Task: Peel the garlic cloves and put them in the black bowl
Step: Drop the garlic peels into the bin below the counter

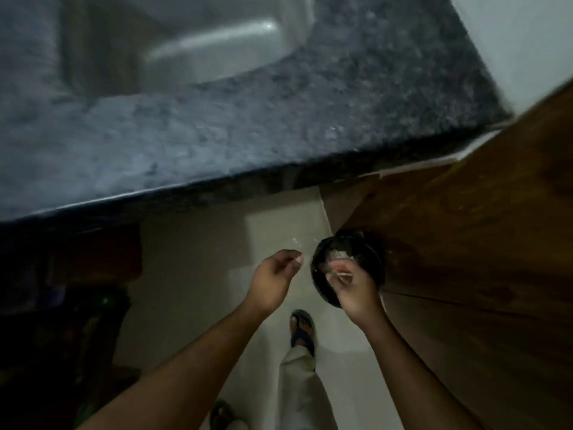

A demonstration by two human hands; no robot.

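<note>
The black bowl (366, 259) is held in the air over the floor, tilted toward me, with pale garlic pieces or skins (339, 254) inside. My right hand (356, 293) grips its near rim, and a thin pale sliver lies along the fingers. To the left of the bowl is my left hand (274, 279), apart from it, its fingers curled in against the thumb. Blur hides whether something small is pinched there. A pale flake (296, 242) shows just above the left hand.
A dark granite counter (248, 125) with a steel sink (198, 35) spans the top. On the right stands a brown wooden door (465, 228). Pale floor tiles (201, 274), my sandalled foot (302, 332) and dark cabinet shelves (62, 305) lie below.
</note>
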